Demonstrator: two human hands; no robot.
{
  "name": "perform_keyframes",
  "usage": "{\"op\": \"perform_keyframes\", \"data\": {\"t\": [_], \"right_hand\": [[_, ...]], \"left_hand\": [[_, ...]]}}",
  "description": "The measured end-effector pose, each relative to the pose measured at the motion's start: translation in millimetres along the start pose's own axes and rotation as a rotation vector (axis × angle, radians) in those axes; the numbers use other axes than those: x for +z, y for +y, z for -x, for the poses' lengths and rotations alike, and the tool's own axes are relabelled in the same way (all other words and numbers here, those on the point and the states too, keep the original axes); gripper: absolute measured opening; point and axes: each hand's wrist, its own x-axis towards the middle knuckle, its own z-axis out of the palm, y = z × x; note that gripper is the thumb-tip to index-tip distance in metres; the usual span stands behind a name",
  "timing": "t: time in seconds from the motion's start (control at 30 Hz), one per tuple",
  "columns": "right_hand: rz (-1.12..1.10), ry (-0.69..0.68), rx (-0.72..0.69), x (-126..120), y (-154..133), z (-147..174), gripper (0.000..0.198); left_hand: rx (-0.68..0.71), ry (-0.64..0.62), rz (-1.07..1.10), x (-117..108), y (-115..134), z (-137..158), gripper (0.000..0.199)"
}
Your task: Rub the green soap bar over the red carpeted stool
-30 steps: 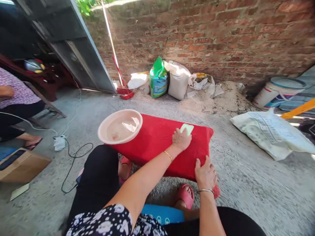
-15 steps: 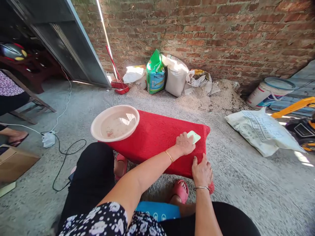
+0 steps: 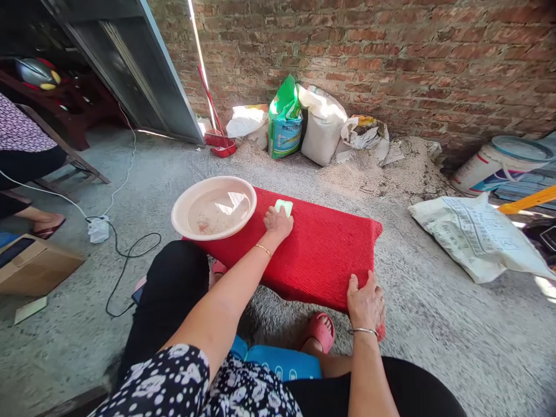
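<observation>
Brickwork (image 3: 434,52) is standing behind the work area. A low table (image 3: 339,260) is lying under a red cloth (image 3: 308,231), which is covering its top and hanging over the near edge. On the table's left end, a pale pink basin (image 3: 179,215) is holding some water (image 3: 212,211); its outer rim is appearing to overhang. The right hand (image 3: 367,301) is resting spread at the near right corner, thumb apart; whether its fingers are gripping the cloth, this view is not showing. The left hand (image 3: 278,221) is clasping a pale green block (image 3: 284,207), apparently against the cloth, just beside the basin. Judged hazards: the basin is sharing the cloth, so a hard tug could be dragging it and spilling water; the left hand, sitting so near, could be knocking the rim; the block, if wet, could be slipping free.
</observation>
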Motion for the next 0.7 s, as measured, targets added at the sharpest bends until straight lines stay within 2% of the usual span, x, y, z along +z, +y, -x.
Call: {"op": "perform_keyframes", "data": {"t": [0.07, 0.17, 0.23, 0.3, 0.4, 0.5, 0.57, 0.63, 0.7], "right_hand": [[0.002, 0.002, 0.0, -1, 0, 0, 0.063], [0.007, -0.004, 0.003, -4, -1, 2, 0.063], [0.012, -0.013, 0.008, -6, -3, 2, 0.063], [0.012, -0.02, 0.012, -8, -4, 3, 0.063], [0.0, -0.022, 0.017, -10, -6, 4, 0.064], [-0.017, -0.025, 0.024, -12, -7, 4, 0.065], [-0.025, -0.027, 0.032, -11, -7, 4, 0.066], [-0.031, -0.028, 0.034, -10, -6, 3, 0.066], [-0.035, -0.028, 0.031, -10, -5, 2, 0.067]], "left_hand": [[0.097, -0.005, 0.007, 15, 23, 20, 0.054], [0.359, -0.073, 0.006, 33, 56, 59, 0.059], [0.518, -0.139, 0.017, 36, 65, 79, 0.056], [0.564, -0.136, 0.035, 31, 60, 86, 0.055], [0.417, -0.051, 0.021, 10, 26, 71, 0.056], [0.189, 0.024, -0.031, -11, -17, 43, 0.056], [0.081, 0.022, -0.06, -18, -36, 32, 0.055], [0.039, -0.012, -0.063, -14, -40, 34, 0.055], [0.085, -0.027, -0.056, -2, -29, 49, 0.059]]}}
